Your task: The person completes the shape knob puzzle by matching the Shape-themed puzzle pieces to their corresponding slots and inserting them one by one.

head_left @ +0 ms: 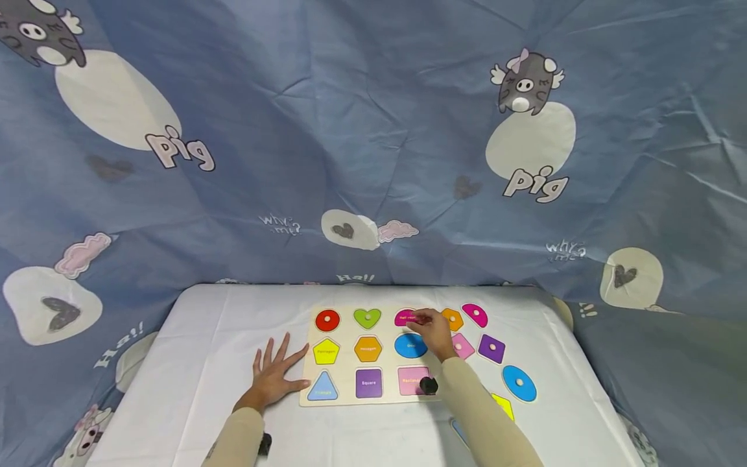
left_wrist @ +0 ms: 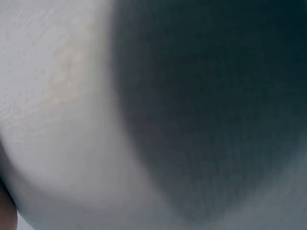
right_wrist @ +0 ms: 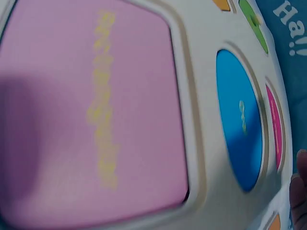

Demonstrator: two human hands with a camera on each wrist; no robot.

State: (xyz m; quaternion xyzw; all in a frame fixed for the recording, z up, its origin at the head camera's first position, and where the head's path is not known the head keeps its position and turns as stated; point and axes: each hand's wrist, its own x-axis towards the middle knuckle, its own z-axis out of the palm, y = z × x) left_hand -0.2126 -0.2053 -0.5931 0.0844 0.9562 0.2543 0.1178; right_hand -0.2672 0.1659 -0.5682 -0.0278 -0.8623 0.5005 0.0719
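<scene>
A pale shape board (head_left: 347,363) lies on the white cloth. Its red circle (head_left: 327,320) and green heart (head_left: 367,318) have knobs. My left hand (head_left: 273,374) is spread beside the board, fingertips at its left edge. Bent fingers of my right hand (head_left: 434,332) hover at the magenta half-round recess (head_left: 404,317), with no piece visible in them. In the right wrist view, part of the hand (right_wrist: 298,191) shows at the right edge, near the half-round recess (right_wrist: 275,127) and blue oval recess (right_wrist: 240,122). The left wrist view is blurred, with a little skin at the lower left.
Right of the board lie knobbed pieces: orange hexagon (head_left: 452,319), magenta half-round (head_left: 474,315), pink rectangle (head_left: 462,347), purple square (head_left: 492,349), blue oval (head_left: 519,383), yellow piece (head_left: 503,406) and a partly hidden blue piece (head_left: 459,431). Patterned blue fabric (head_left: 373,162) hangs behind.
</scene>
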